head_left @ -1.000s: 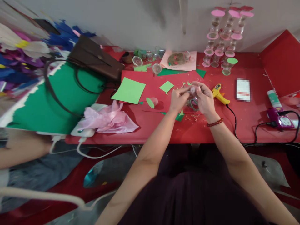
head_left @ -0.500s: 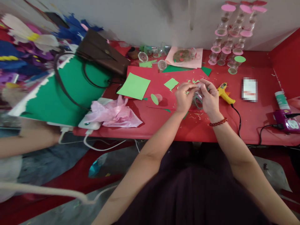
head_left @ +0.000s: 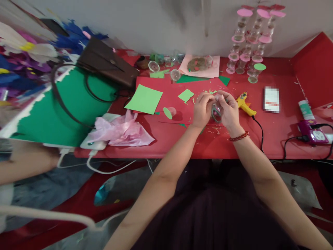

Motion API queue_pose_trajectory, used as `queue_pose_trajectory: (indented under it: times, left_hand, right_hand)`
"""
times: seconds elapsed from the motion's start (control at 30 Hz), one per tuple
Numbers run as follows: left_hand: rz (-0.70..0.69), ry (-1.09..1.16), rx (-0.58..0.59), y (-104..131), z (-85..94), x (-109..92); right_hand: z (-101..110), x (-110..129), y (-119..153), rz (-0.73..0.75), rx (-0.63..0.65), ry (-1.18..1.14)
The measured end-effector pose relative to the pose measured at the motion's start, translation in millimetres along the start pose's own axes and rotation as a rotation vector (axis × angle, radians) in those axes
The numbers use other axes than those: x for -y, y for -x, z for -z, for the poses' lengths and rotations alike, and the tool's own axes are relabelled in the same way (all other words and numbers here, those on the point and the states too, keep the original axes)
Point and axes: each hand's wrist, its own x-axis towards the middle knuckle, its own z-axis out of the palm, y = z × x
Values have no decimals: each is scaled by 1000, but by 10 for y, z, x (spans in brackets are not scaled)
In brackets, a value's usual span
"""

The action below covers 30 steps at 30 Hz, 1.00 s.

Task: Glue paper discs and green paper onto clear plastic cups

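Note:
Both of my hands meet over the red table [head_left: 273, 139], just left of a yellow glue gun [head_left: 243, 104]. They hold a small clear round cup [head_left: 215, 112] between them, tilted so its ring-shaped rim faces me. My left hand [head_left: 203, 110] pinches it from the left with curled fingers. My right hand [head_left: 229, 111], with a red bead bracelet at the wrist, closes on it from the right and top. Green paper scraps lie under and around the hands.
A light green paper square [head_left: 144, 99] and a pink-and-green disc [head_left: 169, 113] lie to the left. Further left are a pink plastic bag [head_left: 119, 130] and a brown bag [head_left: 106, 66]. Stacked clear cups [head_left: 247, 41] stand at the back. Another person's arm [head_left: 26, 163] reaches in at the left.
My hands have drawn a little closer to me and lower over the table. The cup has turned, so its round rim now shows between my fingers.

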Motion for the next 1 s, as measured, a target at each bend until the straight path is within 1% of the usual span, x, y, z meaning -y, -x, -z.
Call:
queue_pose_trajectory:
  times: [0.1, 0.2, 0.27, 0.37, 0.47, 0.6, 0.67, 0.73, 0.8, 0.9, 0.93, 0.97, 1.0]
  left_hand:
    - [101, 100, 17, -25, 17, -32]
    - [250, 210, 21, -37, 14, -68]
    - [357, 271, 0, -39, 4, -67]
    - [495, 349, -68, -48, -5, -15]
    - [532, 386, -119, -65, 5, 64]
    - [565, 388, -103, -70, 34, 142]
    - [605, 397, -114, -67, 48, 142]
    - [617, 423, -118, -68, 59, 103]
    - [583, 479, -52, -74, 64, 30]
    - [531, 568, 143, -80, 53, -82]
    - [527, 586, 187, -79, 46, -104]
    - [531, 595, 209, -77, 41, -113]
    - [537, 594, 205, -75, 38, -110]
  right_hand:
    - [-1, 8, 0, -1, 8, -32]
    - [0, 39, -2, -14, 23, -26]
    - [-4, 65, -1, -30, 45, -23]
    - [-16, 78, 3, -43, 71, -50]
    - [-15, 41, -3, -42, 68, -107]
    - [16, -34, -38, -50, 50, -170]
    - [35, -53, -60, -75, 40, -171]
    - [51, -62, -78, -100, 28, -170]
    - [62, -69, -88, -111, 27, -175]
    - [59, -80, -81, -100, 44, -159]
    - [53, -77, -74, -93, 49, -132]
    - [45, -66, -65, -80, 48, -84]
    - [40, -42, -57, -56, 42, -7]
